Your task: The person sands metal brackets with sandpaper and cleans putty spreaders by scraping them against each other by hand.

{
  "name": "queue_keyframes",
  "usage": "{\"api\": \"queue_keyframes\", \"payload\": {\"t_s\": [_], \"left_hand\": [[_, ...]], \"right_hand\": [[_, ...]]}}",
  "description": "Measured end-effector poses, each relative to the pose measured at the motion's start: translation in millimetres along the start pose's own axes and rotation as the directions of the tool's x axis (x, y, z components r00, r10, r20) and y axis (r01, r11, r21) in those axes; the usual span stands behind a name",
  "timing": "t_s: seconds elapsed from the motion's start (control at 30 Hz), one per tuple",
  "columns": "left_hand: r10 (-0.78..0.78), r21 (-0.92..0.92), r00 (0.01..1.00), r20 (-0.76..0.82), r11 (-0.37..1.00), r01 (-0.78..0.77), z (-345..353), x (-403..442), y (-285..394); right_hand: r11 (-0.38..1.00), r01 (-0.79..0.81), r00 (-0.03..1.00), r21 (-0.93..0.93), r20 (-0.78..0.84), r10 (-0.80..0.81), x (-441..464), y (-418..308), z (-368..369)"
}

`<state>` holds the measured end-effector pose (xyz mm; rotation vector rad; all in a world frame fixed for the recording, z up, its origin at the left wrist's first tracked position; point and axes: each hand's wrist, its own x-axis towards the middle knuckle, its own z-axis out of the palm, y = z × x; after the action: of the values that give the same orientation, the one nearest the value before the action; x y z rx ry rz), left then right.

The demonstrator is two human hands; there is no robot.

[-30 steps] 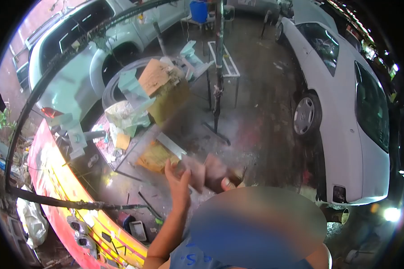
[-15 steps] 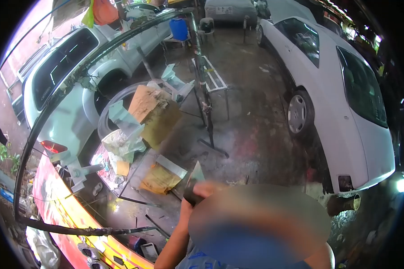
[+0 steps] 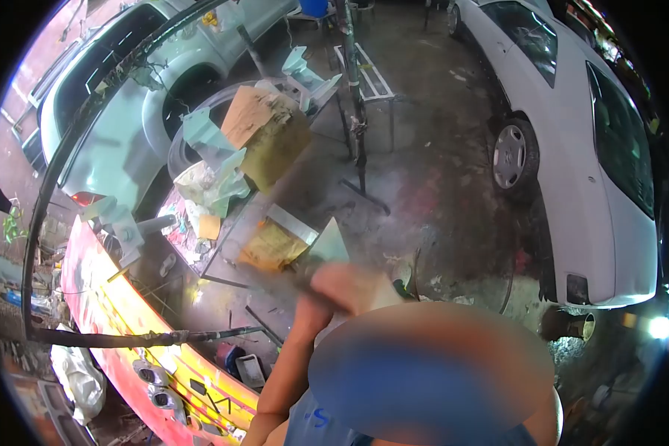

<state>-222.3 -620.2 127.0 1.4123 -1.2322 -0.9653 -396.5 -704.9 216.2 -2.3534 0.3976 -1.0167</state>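
My left hand (image 3: 312, 315) is raised at the end of a bent forearm, its fingers closed and partly blurred. Just above it, touching or very close, is my right hand (image 3: 357, 287), also closed, with its wrist running under a blurred patch. A dark, motion-smeared strip (image 3: 321, 299) lies between the hands; its kind and which hand holds it cannot be made out. Beyond the fingers stands a pale, pointed flat piece (image 3: 331, 241); whether it is held is unclear. Close by lies a yellow-brown packet (image 3: 275, 245) with a light edge.
A dark metal frame (image 3: 126, 338) spans the left side. Behind the packet stand a cardboard box (image 3: 271, 145) and crumpled plastic (image 3: 212, 182). A red-yellow panel (image 3: 126, 320) curves at lower left. A pale vehicle (image 3: 119, 134) stands left, a white car (image 3: 580, 201) right.
The view has tilted down, so the surroundings sit higher in the picture. My hands have risen a little, and the right one shows more. The dark strip is now smeared by motion.
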Motion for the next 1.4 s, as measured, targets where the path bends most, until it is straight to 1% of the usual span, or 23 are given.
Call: {"api": "queue_keyframes", "payload": {"t_s": [0.03, 0.07, 0.17, 0.2, 0.3, 0.33, 0.37, 0.43, 0.47, 0.5, 0.6, 0.73, 0.83, 0.87, 1.0, 1.03, 1.07, 1.1, 1.13, 1.2, 1.23, 1.33, 1.4], "left_hand": [[-0.076, -0.055, 0.995, -0.059, 0.996, 0.073, 9, 10, 35], [-0.057, -0.071, 0.995, -0.076, 0.996, 0.052, 12, 7, 45], [0.258, 0.422, 0.96, 0.111, 0.862, -0.281, -5, 1, -29], [0.197, 0.388, 0.967, 0.161, 0.888, -0.245, -9, 0, -41], [-0.038, -0.024, 0.997, -0.063, 0.999, 0.037, 13, 3, 39], [0.002, -0.053, 1.0, -0.03, 0.999, -0.004, 16, -2, 33], [-0.111, -0.218, 0.994, 0.01, 0.97, 0.11, 14, -6, 38], [-0.304, -0.523, 0.945, 0.122, 0.789, 0.321, 5, -10, 53], [-0.301, -0.624, 0.947, 0.114, 0.72, 0.304, -4, -6, 53], [-0.286, -0.734, 0.954, 0.096, 0.627, 0.262, -10, 0, 57], [-0.415, -0.803, 0.906, 0.077, 0.513, 0.303, -23, 8, 55], [-0.399, -0.786, 0.906, 0.141, 0.512, 0.347, -34, 11, 48], [-0.317, -0.766, 0.918, 0.24, 0.519, 0.379, -37, 12, 56], [-0.281, -0.764, 0.92, 0.273, 0.517, 0.385, -38, 10, 58], [-0.23, -0.477, 0.959, 0.167, 0.832, 0.283, -40, 1, 65], [-0.122, -0.215, 0.983, 0.138, 0.965, 0.15, -41, 1, 79], [-0.007, 0.067, 0.99, 0.143, 0.998, -0.003, -42, 3, 90], [0.101, 0.34, 0.979, 0.179, 0.927, -0.157, -43, 6, 95], [0.242, 0.444, 0.952, 0.187, 0.844, -0.301, -42, 9, 91], [0.181, 0.387, 0.975, 0.129, 0.896, -0.218, -40, 5, 97], [0.149, 0.355, 0.983, 0.103, 0.918, -0.177, -39, 3, 100], [0.394, 0.565, 0.903, 0.172, 0.711, -0.418, -40, 5, 94], [0.429, 0.631, 0.887, 0.173, 0.643, -0.434, -39, 5, 96]], "right_hand": [[0.998, -0.044, 0.997, -0.042, -0.058, 0.041, 2, 14, 5], [0.97, -0.233, 0.969, -0.067, -0.098, 0.226, 10, 30, 6], [0.998, 0.043, 0.999, 0.047, -0.008, -0.042, 6, -23, 0], [0.997, 0.069, 0.995, 0.023, -0.067, -0.068, 7, -24, 4], [0.952, -0.304, 0.936, 0.01, -0.181, 0.301, 16, 23, 12], [0.869, -0.468, 0.863, 0.158, -0.13, 0.488, 19, 43, 5], [0.733, -0.614, 0.756, 0.293, -0.05, 0.653, 15, 58, -1], [0.748, -0.477, 0.78, 0.462, -0.171, 0.603, -1, 71, -1], [0.748, -0.394, 0.785, 0.534, -0.227, 0.576, -7, 74, -2], [0.809, -0.371, 0.82, 0.456, -0.249, 0.516, -11, 68, -6], [0.968, -0.207, 0.937, 0.143, -0.255, 0.238, -30, 41, -18], [0.987, 0.087, 0.982, 0.132, -0.179, -0.063, -43, 25, -20], [0.998, 0.056, 0.99, -0.011, -0.131, -0.057, -30, 36, -35], [1.0, -0.028, 0.989, 0.005, -0.146, 0.028, -21, 37, -42], [0.947, -0.316, 0.947, 0.058, -0.031, 0.318, -1, 35, -63], [0.968, -0.248, 0.969, -0.028, 0.013, 0.248, 1, 30, -65], [0.979, -0.173, 0.982, -0.11, 0.063, 0.18, 1, 26, -68], [0.978, -0.093, 0.986, -0.188, 0.118, 0.117, 1, 21, -70], [0.981, -0.058, 0.987, -0.184, 0.136, 0.084, 3, 10, -71], [0.985, 0.011, 0.985, -0.174, 0.173, 0.02, 10, -12, -70], [0.975, -0.024, 0.986, -0.222, 0.154, 0.059, 9, -10, -66], [0.917, -0.192, 0.97, -0.351, 0.073, 0.231, 7, 10, -57], [0.837, -0.364, 0.916, -0.409, 0.006, 0.401, 9, 25, -64]]}}
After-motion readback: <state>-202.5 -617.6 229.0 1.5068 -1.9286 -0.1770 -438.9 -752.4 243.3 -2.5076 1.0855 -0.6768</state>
